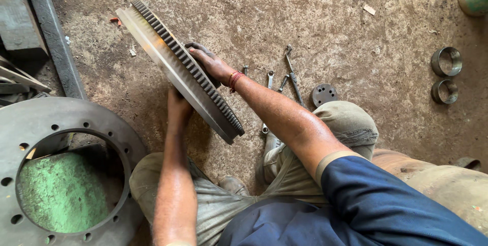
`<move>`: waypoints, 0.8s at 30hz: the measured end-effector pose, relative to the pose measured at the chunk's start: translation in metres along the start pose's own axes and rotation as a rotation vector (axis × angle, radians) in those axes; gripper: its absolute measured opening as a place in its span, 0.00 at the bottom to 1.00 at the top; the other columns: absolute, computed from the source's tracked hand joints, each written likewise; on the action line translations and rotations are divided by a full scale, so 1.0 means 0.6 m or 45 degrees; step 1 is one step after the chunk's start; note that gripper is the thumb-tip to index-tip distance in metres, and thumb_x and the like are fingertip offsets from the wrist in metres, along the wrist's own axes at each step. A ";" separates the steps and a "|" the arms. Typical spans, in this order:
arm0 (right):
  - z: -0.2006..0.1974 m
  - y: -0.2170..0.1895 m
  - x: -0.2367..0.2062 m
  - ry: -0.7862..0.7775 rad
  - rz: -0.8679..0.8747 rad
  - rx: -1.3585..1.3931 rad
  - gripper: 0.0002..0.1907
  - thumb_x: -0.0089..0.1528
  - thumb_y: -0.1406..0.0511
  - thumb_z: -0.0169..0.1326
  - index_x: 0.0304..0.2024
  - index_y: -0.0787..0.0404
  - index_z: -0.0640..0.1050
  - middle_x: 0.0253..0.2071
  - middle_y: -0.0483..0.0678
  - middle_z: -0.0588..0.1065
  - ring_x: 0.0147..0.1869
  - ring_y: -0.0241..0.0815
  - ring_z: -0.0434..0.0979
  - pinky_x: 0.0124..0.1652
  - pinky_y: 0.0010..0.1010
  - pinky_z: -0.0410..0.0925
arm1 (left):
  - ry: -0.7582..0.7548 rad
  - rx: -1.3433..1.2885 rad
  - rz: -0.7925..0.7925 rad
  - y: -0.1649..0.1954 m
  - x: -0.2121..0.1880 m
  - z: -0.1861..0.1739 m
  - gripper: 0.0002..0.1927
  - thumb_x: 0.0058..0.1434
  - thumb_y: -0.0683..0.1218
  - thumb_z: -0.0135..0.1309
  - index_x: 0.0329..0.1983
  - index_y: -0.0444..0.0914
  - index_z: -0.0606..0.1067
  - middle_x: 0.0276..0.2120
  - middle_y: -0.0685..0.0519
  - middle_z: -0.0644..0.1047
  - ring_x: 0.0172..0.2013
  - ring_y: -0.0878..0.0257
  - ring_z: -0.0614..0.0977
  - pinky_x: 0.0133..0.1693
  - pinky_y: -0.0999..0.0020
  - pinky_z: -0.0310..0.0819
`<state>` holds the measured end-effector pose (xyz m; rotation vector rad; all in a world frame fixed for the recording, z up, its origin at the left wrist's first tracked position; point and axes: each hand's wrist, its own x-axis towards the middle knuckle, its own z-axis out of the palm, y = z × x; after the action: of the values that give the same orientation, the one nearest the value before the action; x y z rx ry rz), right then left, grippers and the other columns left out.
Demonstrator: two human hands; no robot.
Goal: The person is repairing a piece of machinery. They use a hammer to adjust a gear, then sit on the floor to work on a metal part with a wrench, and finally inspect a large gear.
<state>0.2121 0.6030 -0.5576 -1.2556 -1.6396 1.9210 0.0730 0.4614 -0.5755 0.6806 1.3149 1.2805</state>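
Observation:
A large metal flywheel with a toothed ring gear (168,58) stands on edge on the dirt floor, seen almost edge-on, running from upper left to lower middle. My right hand (208,63) reaches over the toothed rim and grips its far face; a red thread band circles that wrist. My left hand (178,106) holds the near, smooth side of the wheel from below, its fingers hidden behind the rim.
Several spanners (292,75) and a small round drilled disc (324,94) lie beyond my knee. Two metal rings (446,75) sit at the right. A big drilled steel ring plate (30,124) lies at the lower left, with steel bars (51,37) above it.

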 end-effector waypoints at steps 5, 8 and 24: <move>0.000 -0.003 -0.001 -0.004 -0.040 0.011 0.39 0.66 0.39 0.40 0.74 0.48 0.61 0.68 0.57 0.70 0.70 0.50 0.72 0.65 0.41 0.67 | 0.010 -0.136 0.009 0.025 -0.005 -0.022 0.39 0.59 0.39 0.56 0.72 0.35 0.54 0.61 0.41 0.72 0.57 0.53 0.77 0.57 0.61 0.77; -0.001 -0.001 0.000 0.024 0.007 0.002 0.39 0.66 0.39 0.40 0.74 0.47 0.60 0.67 0.57 0.69 0.69 0.50 0.72 0.65 0.40 0.67 | 0.173 -0.012 -0.126 0.017 0.004 -0.005 0.33 0.69 0.43 0.53 0.75 0.31 0.60 0.63 0.38 0.74 0.60 0.49 0.80 0.60 0.60 0.78; 0.002 0.004 -0.001 0.052 -0.090 -0.042 0.38 0.67 0.41 0.41 0.74 0.52 0.62 0.71 0.56 0.66 0.73 0.51 0.67 0.69 0.43 0.62 | 0.012 -0.053 0.014 0.006 0.001 -0.001 0.35 0.63 0.36 0.58 0.72 0.28 0.61 0.63 0.34 0.73 0.60 0.48 0.78 0.60 0.58 0.76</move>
<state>0.2122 0.6013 -0.5594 -1.2244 -1.6780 1.8221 0.0714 0.4625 -0.5724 0.6539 1.2904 1.3177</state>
